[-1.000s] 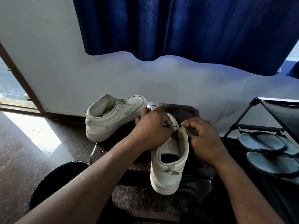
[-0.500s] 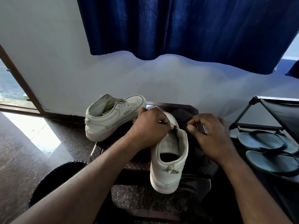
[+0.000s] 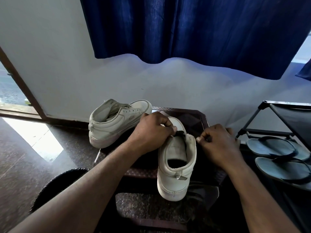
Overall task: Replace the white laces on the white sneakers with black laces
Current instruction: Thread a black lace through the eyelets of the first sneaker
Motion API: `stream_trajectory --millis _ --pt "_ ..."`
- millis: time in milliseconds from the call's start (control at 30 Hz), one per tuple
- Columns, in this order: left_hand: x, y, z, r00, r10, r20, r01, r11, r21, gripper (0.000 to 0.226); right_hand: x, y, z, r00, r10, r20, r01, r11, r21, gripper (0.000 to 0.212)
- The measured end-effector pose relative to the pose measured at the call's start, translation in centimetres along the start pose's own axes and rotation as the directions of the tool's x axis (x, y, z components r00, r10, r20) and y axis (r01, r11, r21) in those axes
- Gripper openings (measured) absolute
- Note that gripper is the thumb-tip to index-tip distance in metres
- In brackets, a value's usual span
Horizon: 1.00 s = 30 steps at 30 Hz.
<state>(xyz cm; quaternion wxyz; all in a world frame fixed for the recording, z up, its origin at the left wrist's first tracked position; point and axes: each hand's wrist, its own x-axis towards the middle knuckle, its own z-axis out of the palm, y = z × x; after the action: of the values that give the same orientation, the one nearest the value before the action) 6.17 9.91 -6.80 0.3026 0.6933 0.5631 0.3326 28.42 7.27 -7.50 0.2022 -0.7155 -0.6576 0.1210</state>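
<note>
Carefully: my left hand pinching the black lace on the near sneaker, my right hand clamped on its end, a hard tug could unthread it.

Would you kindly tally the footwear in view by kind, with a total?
White sneakers: 2
Blue-grey flip-flops: 2
Total: 4
</note>
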Motion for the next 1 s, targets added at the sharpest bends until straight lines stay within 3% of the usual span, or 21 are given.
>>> stream_trajectory --millis 167,333,433,533,567,667,800,867,1000 --pt "-0.1 0.5 0.0 1.000 -0.016 0.000 0.016 0.997 -0.076 0.023 0.1 -0.4 0.9 0.968 -0.247 -0.038 0.246 0.917 0.315 0.016" --pt "-0.4 1.3 0.2 0.999 -0.035 0.016 0.036 0.995 -0.092 0.025 0.4 -0.8 1.8 0.951 -0.308 -0.043 0.296 0.856 0.424 0.019" --pt "-0.5 1.2 -0.1 0.998 -0.049 0.026 0.051 0.995 -0.088 0.024 0.5 -0.7 1.5 0.979 -0.205 0.008 0.190 0.921 0.339 0.016" --pt "-0.6 0.9 -0.3 0.998 -0.061 0.028 0.063 0.995 -0.071 0.024 0.2 0.1 0.7 0.997 -0.059 0.052 0.060 0.998 -0.036 0.019" --pt "-0.6 0.9 -0.4 0.997 -0.071 0.032 0.073 0.994 -0.076 0.025 0.1 0.3 0.4 0.999 -0.020 0.050 0.024 0.997 -0.077 0.018" --pt "-0.8 1.1 -0.5 0.995 -0.089 0.033 0.092 0.992 -0.091 0.026 0.1 0.8 0.2 0.999 -0.033 -0.012 0.033 0.998 0.044 0.014" --pt "-0.8 1.6 -0.3 0.992 -0.119 0.042 0.124 0.980 -0.158 0.022 0.1 0.1 0.9 0.965 -0.253 -0.066 0.261 0.915 0.307 0.013" --pt "-1.0 1.9 -0.1 0.989 -0.133 0.067 0.145 0.964 -0.224 0.023 0.0 -0.5 1.4 0.955 -0.292 -0.060 0.295 0.900 0.320 0.019" --pt "-1.0 2.0 0.0 0.986 -0.139 0.089 0.158 0.952 -0.262 0.025 0.0 -0.7 1.2 0.972 -0.233 -0.044 0.236 0.928 0.288 0.025"
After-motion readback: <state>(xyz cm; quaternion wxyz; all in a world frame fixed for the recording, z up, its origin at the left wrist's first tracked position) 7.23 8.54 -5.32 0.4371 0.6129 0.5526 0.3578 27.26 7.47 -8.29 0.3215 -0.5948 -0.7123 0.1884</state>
